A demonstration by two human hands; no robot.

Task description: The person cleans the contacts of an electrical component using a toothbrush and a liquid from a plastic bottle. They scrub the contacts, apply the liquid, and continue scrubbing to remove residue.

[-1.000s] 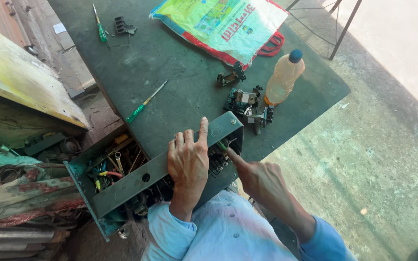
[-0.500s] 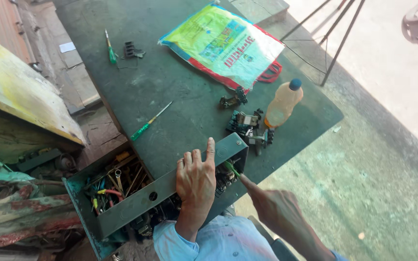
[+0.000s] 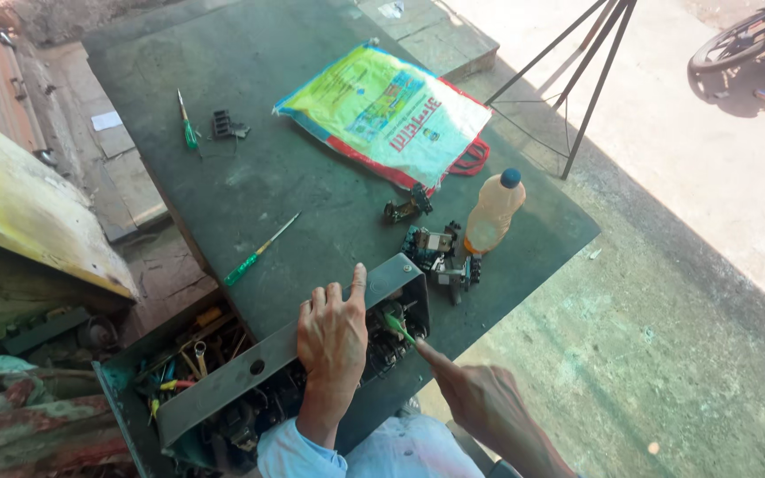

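- Both hands are seen low in the head view: the left hand [image 3: 333,341] is laid flat, fingers spread, on the top edge of a grey metal box [image 3: 258,372]; nothing is clasped by it.
- From 5 o'clock the right hand [image 3: 480,405] is reached in, its forefinger held out to a green-handled tool [image 3: 398,327] at the box's right end; whether the tool is pinched cannot be told.
- The box is set at the near edge of a dark green table [image 3: 312,195], overhanging it toward 7 o'clock, and is seen filled with wires and dark parts.
- Open tabletop is left toward 12 o'clock of the box; a green screwdriver [image 3: 258,251] lies at 11 o'clock, apart from it.
- At 2 o'clock, near the table's right edge, small black parts [image 3: 440,255] are clustered just beside a plastic bottle [image 3: 492,212].
- Farther off, a printed bag [image 3: 382,111] lies flat, and a second screwdriver [image 3: 188,124] lies at 10 o'clock.
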